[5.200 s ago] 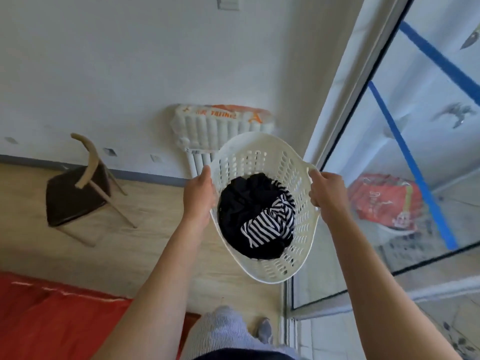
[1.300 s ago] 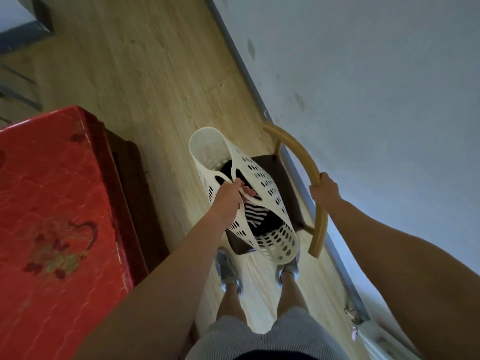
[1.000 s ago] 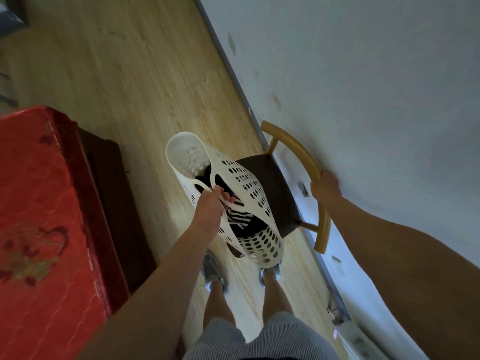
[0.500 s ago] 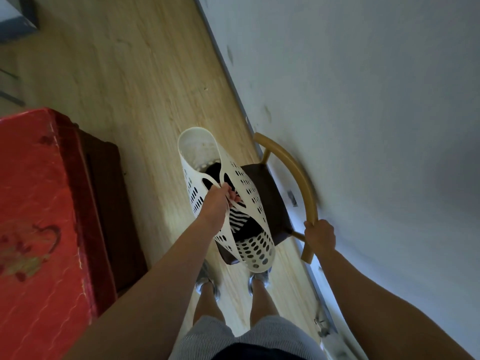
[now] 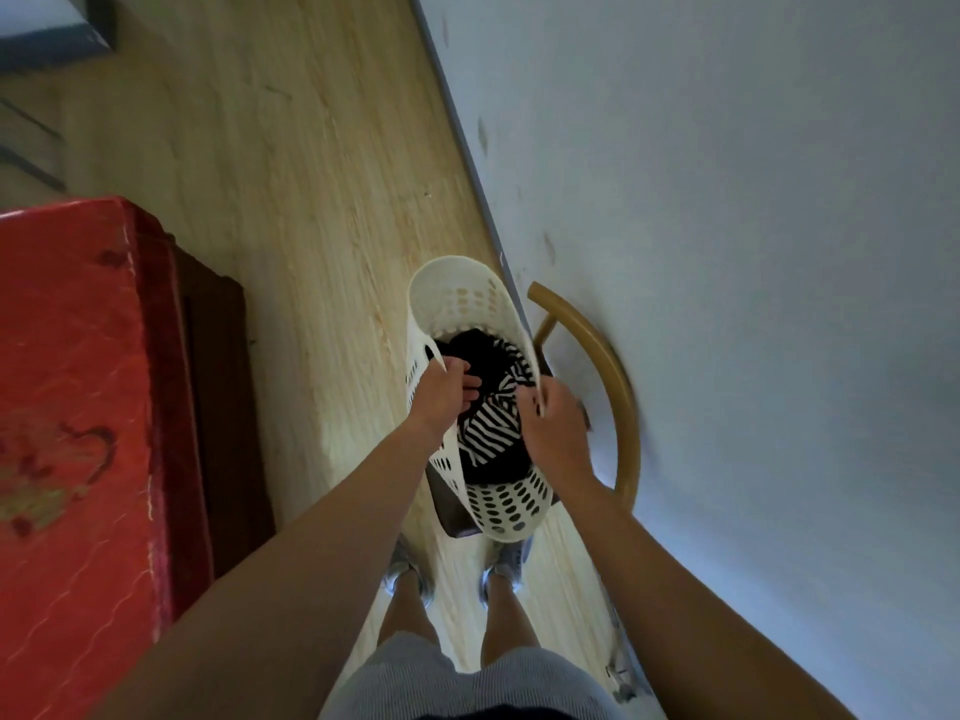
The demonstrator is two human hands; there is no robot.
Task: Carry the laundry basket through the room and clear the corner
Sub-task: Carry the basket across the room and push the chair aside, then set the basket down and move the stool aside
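Observation:
The white perforated laundry basket [image 5: 457,304] hangs in front of me over the floor, holding black and striped clothes [image 5: 491,433]. My left hand [image 5: 441,392] grips the basket's left rim. My right hand [image 5: 553,431] holds the right rim. Under and beside the basket stands a wooden chair [image 5: 621,402] with a curved back and a dark seat, set against the white wall.
A bed with a red mattress [image 5: 78,407] and dark wooden frame [image 5: 223,407] lies on my left. The white wall [image 5: 727,252] runs along my right. A strip of pale wooden floor [image 5: 291,174] stretches ahead between them. My feet [image 5: 410,576] stand below the basket.
My right hand has let go of the chair's curved back and taken the basket's right rim. The basket now hangs between both hands.

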